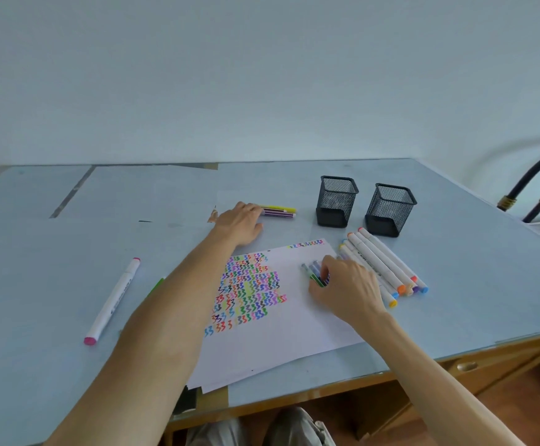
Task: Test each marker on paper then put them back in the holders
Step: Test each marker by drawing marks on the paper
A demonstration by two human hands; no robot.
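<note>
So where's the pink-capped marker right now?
The pink-capped marker lies alone on the table, far left in the head view, left of the person's left forearm and the paper.

Right hand (342, 284) grips thin pens (314, 272) on the paper (281, 336).

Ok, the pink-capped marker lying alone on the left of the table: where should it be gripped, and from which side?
Grip the pink-capped marker around the middle of its white barrel, coming from above with the left hand, fingers across its width. It lies flat and diagonal with bare table on both sides, so nothing blocks a pinch there, and a mid-barrel hold likely keeps it balanced.
</note>
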